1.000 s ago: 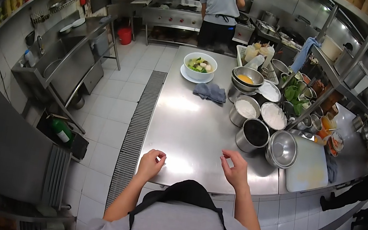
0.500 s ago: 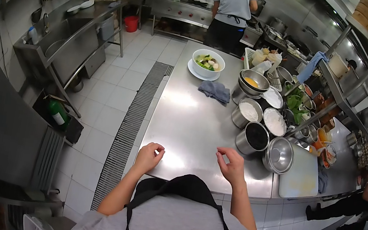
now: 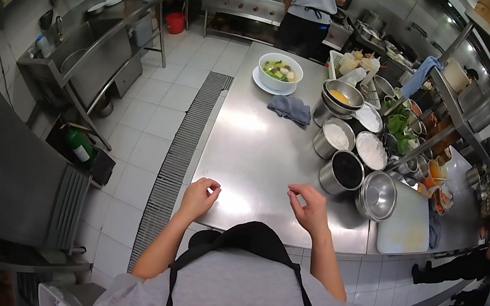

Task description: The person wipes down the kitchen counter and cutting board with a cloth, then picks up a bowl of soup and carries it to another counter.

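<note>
At the near side of the smooth, shiny metal table (image 3: 253, 144), the left hand (image 3: 199, 199) curls loosely, fingertips slightly parted; the right hand (image 3: 310, 212) is open. Near it stands a cylindrical steel pot (image 3: 335, 183) (its filling is dark), beside round metal bowls (image 3: 378, 196).

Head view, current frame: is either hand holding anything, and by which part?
Nothing visible is held: the left hand and right hand both look empty, fingers loosely curled, at the steel table.

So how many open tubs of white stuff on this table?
3: left tub and right tub, side by side beyond the dark-filled pot; rear tub behind them. More may be hidden.
</note>
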`<state>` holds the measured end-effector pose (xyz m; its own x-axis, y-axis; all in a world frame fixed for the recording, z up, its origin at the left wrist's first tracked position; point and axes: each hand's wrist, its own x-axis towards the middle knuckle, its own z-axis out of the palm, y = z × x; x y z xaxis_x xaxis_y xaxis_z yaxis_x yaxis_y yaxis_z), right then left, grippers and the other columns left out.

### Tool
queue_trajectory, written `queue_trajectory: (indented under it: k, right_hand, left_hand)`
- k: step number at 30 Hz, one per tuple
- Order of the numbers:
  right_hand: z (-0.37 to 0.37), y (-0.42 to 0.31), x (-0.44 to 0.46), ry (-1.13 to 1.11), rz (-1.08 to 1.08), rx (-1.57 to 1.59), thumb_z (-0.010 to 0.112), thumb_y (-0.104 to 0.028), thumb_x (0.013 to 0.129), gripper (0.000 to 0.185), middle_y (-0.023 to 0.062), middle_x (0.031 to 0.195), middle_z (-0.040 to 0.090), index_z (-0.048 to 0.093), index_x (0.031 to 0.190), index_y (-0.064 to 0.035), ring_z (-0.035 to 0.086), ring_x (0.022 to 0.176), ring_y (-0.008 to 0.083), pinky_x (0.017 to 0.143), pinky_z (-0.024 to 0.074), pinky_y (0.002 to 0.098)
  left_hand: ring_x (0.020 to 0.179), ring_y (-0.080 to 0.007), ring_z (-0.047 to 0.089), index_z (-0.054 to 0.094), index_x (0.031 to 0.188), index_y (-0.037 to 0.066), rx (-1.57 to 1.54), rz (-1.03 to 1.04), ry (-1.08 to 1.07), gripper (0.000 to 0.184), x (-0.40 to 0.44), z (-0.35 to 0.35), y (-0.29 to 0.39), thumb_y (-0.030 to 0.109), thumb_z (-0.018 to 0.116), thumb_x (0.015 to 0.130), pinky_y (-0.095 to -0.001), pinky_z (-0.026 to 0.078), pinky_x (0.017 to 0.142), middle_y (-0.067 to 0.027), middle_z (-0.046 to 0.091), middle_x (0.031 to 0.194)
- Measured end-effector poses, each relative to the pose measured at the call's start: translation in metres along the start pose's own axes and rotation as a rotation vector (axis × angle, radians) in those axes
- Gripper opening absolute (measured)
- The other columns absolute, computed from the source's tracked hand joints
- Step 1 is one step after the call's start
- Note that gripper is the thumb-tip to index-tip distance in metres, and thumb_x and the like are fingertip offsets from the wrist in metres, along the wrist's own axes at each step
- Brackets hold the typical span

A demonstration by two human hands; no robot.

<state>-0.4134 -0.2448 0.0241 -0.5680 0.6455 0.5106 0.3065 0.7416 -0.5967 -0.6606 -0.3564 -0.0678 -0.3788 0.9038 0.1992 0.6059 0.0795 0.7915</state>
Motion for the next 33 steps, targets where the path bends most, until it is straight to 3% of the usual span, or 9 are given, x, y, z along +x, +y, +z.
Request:
queue_trajectory:
  k: [33]
  right_hand:
    - [0.007, 0.005, -0.007, 0.011, 0.035, 0.009, 0.061, -0.005, 0.075, 0.009, 0.0098, 0.075, 0.061, 0.062, 0.083, -0.0031, 0.06, 0.068, 0.0229, 0.061, 0.0471, 0.0297]
  left_hand:
    - [0.058, -0.02, 0.06, 0.062, 0.082, 0.003, 0.027, -0.02, -0.036, 0.013, -0.001, -0.002, -0.003, 0.014, 0.06, 0.076, -0.0298, 0.047, 0.057, -0.0111, 0.06, 0.078]
